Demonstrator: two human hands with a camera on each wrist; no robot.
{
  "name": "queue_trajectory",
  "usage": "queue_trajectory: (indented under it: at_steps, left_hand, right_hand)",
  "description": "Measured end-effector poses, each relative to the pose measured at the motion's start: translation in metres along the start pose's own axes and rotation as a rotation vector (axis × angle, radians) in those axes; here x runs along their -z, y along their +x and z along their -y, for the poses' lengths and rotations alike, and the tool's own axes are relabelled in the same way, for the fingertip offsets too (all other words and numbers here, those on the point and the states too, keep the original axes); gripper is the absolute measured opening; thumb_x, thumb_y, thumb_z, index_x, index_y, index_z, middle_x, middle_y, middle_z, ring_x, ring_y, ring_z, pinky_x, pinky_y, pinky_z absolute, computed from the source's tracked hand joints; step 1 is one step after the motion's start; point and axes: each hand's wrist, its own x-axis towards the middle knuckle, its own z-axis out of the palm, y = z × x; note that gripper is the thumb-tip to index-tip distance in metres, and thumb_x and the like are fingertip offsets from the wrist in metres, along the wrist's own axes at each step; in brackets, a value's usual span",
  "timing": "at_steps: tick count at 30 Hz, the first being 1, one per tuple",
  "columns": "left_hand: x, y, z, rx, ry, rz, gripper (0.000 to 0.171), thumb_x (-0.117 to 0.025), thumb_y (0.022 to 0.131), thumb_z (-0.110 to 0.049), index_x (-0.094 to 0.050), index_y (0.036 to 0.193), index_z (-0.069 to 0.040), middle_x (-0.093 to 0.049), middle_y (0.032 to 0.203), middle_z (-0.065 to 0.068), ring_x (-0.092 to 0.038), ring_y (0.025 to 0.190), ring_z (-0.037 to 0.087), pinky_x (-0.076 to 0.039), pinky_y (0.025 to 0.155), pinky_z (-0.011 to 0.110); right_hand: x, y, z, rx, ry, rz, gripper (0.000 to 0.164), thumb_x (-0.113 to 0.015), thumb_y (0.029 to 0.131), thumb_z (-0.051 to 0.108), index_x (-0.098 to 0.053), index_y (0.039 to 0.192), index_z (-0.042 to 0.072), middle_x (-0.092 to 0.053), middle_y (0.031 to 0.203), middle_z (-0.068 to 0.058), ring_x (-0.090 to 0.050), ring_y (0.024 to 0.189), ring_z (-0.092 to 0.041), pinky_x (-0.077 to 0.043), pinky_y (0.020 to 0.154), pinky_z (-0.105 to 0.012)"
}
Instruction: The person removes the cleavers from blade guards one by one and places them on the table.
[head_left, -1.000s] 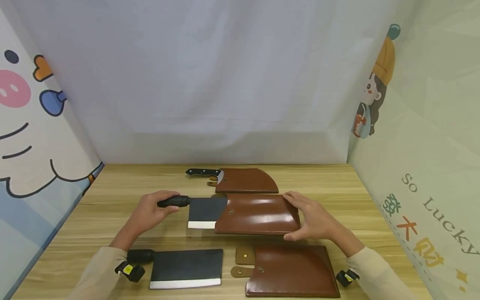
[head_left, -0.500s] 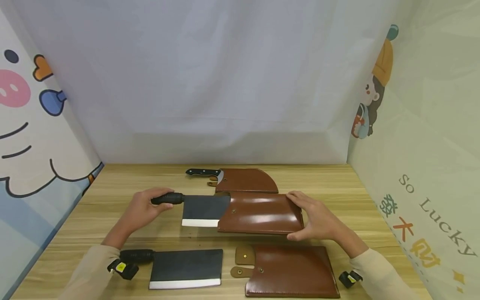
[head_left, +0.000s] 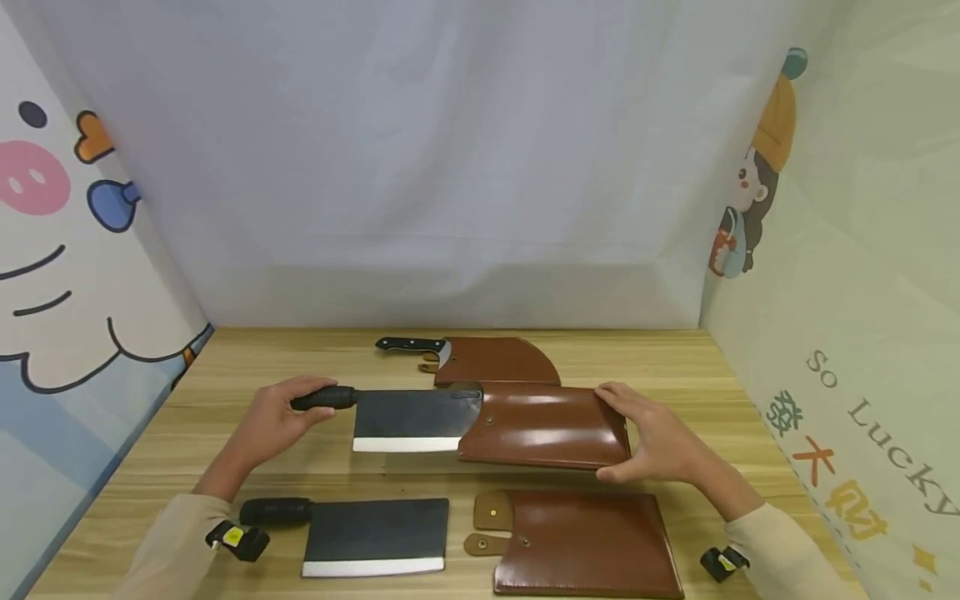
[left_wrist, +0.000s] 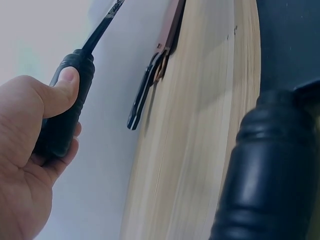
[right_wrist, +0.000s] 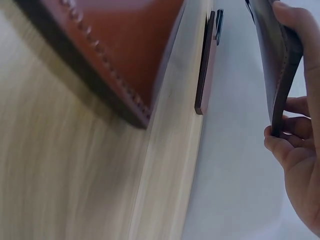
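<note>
My left hand grips the black ridged handle of a cleaver with a dark blade and a pale cutting edge. The front part of that blade is hidden inside a brown leather sheath. At the sheath's closed right end, my right hand holds it with thumb below and fingers above. In the right wrist view the fingers curl round the sheath's end. Cleaver and sheath are held up over the wooden table, level and in line with each other.
A second cleaver lies at the front left. Beside it lies another brown sheath with its tan straps unfastened. Farther back, a black-handled knife sits in a rounded brown sheath. Curtain-like cloth stands behind the table.
The left hand has moved left with the cleaver and the right hand right with the sheath. More blade shows outside the sheath, including a slot near its top edge.
</note>
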Motion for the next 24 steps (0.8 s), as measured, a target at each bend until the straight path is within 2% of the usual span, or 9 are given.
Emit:
queue_trajectory:
  at_steps: [7,13,16,24]
  left_hand:
    - [0.008,-0.006,0.009,0.003,0.016,-0.023,0.043,-0.082,0.086,-0.009,-0.071,0.127,-0.001,-0.069,0.125,0.023,-0.069,0.109,0.043,-0.056,0.083,0.058]
    - [0.013,-0.012,0.020,0.026,0.046,-0.017,0.043,-0.083,0.086,-0.009,-0.071,0.127,-0.002,-0.070,0.124,0.020,-0.070,0.108,0.039,-0.057,0.083,0.052]
    - [0.015,-0.013,0.025,0.030,0.050,0.000,0.043,-0.083,0.086,-0.009,-0.070,0.127,-0.003,-0.070,0.124,0.020,-0.070,0.108,0.039,-0.058,0.082,0.052]
    - [0.016,-0.018,0.032,0.055,0.065,0.057,0.043,-0.082,0.087,-0.011,-0.071,0.126,0.000,-0.070,0.124,0.023,-0.067,0.110,0.045,-0.054,0.085,0.061]
  right_hand:
    - [0.004,-0.008,-0.005,-0.016,-0.013,-0.002,0.111,-0.094,0.065,0.052,-0.047,0.150,-0.002,-0.045,0.152,-0.029,-0.047,0.136,-0.052,-0.048,0.098,-0.065]
    - [0.008,-0.014,-0.012,-0.043,-0.023,0.004,0.112,-0.094,0.065,0.053,-0.046,0.151,-0.002,-0.045,0.152,-0.030,-0.046,0.135,-0.053,-0.047,0.099,-0.066]
    - [0.008,-0.016,-0.015,-0.047,-0.029,0.015,0.111,-0.094,0.065,0.052,-0.047,0.150,-0.001,-0.045,0.151,-0.031,-0.047,0.134,-0.053,-0.048,0.097,-0.067]
    - [0.003,-0.018,-0.019,-0.047,-0.025,0.055,0.108,-0.094,0.066,0.051,-0.048,0.149,-0.002,-0.047,0.150,-0.031,-0.049,0.132,-0.053,-0.049,0.096,-0.066]
